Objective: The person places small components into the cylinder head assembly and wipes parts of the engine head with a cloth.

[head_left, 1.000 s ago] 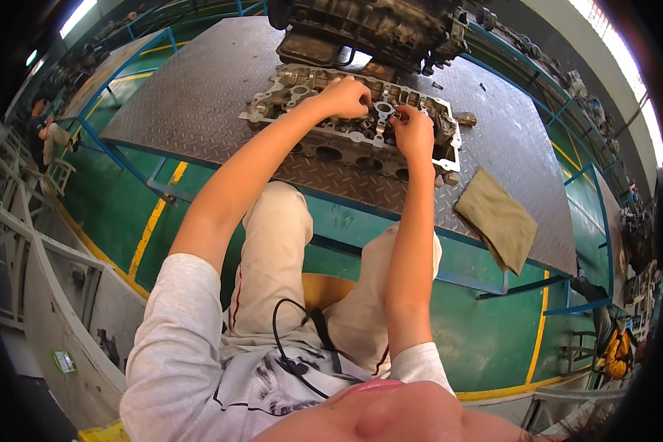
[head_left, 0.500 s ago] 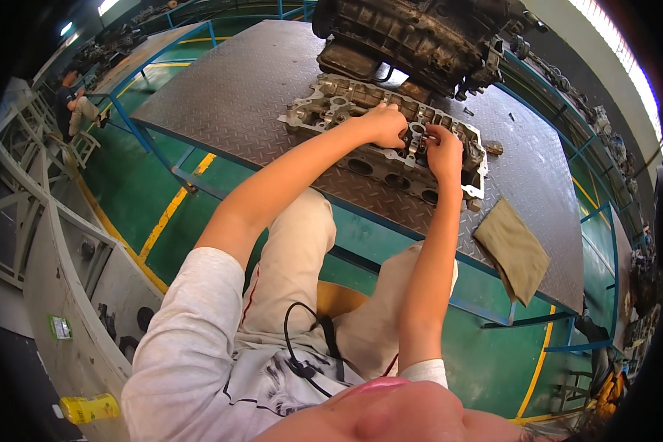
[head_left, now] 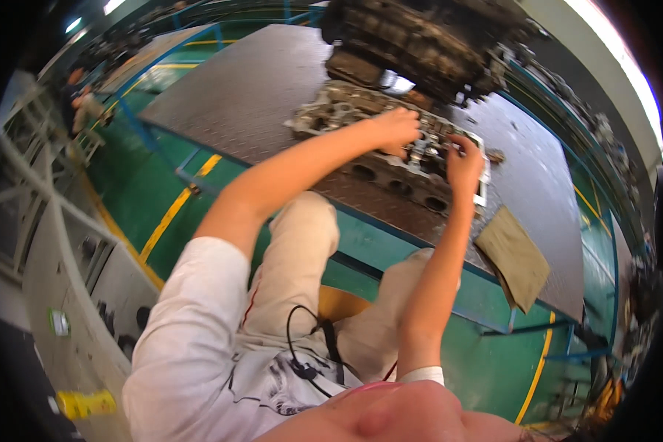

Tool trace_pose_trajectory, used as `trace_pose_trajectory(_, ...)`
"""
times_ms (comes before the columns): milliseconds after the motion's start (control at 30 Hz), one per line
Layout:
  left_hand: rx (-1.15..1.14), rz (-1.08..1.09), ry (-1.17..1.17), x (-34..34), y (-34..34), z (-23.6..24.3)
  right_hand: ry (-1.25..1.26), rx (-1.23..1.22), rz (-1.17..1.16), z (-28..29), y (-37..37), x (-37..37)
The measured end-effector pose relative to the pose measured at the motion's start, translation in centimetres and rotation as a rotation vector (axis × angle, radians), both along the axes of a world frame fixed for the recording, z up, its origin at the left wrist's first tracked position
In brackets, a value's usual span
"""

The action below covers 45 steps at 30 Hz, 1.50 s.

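Big worktop [head_left: 232, 96], metal plate with raised tread, blue frame, fills the middle and far part of the scene. Dark, grimy engine [head_left: 420, 48] sits at its far side. Just on the near side of it, near the middle of the worktop, lies a long metal engine part [head_left: 383, 166], open top up. Long axis runs slantwise, far left to near right; row of round holes in its long near side faces the person. Folded olive cloth [head_left: 514, 258] lies to the near right of the part, apart from it, low end over the worktop's near edge. Left hand [head_left: 398, 129] is over the middle of the part, fingers bent down into the top; blurred, cannot tell whether they are clamped on anything. Right hand [head_left: 464, 162] is over the right half, thumb and forefinger curled toward each other, tips close; cannot tell if a small piece is between them. Small brown block [head_left: 496, 156] just beside the part's right end. Room: wide bare plate to the left, more to the right; narrow strip along the near edge; far side tight against the engine.
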<state>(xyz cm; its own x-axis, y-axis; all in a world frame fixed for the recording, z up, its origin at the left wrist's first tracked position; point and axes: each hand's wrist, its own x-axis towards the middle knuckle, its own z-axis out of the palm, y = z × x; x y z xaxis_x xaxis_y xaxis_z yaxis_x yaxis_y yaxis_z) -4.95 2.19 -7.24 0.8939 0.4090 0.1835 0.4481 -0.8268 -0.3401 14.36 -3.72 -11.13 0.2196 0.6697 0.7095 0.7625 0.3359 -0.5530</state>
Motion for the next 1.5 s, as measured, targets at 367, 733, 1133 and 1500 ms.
trace_pose_trajectory(367, -0.224, -0.015, -0.158, -0.1, 2.1, 2.3, 0.300, 0.131, -0.095, 0.4, -1.0, 2.0)
trace_pose_trajectory(733, -0.425, 0.246, -0.011, -1.0, 2.1, 1.3, -0.204, -0.052, -0.151, 0.7, -2.3, -0.8)
trace_pose_trajectory(1133, -0.250, 0.203, -0.129, -0.9, 2.8, -0.7, -0.414, -0.337, -0.128, -0.1, -1.2, -2.2)
trace_pose_trajectory(1500, -0.343, 0.247, -0.498, 0.1, 1.7, -1.3, -0.377, -0.434, -0.159, -0.7, 0.7, -2.0)
